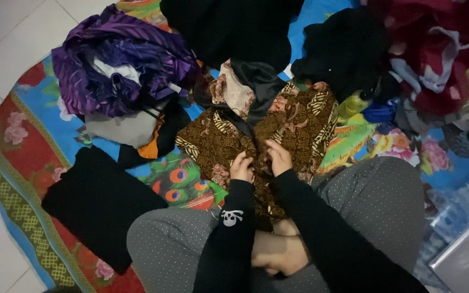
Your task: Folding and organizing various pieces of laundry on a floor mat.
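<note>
A brown patterned garment [294, 122] with black and cream parts lies spread on the mat in front of my crossed legs. My left hand [241, 167] pinches its near edge, fingers closed on the cloth. Right beside it, my right hand [279, 158] grips the same edge. Both arms wear black sleeves. A bare foot shows under my forearms.
A folded black cloth [100, 205] lies at the left on the colourful floral mat [25, 135]. A purple heap [118, 59] sits at the back left, black clothes [229, 27] at the back, a red heap [435, 49] at the right. White tile floor [1, 38] borders the mat.
</note>
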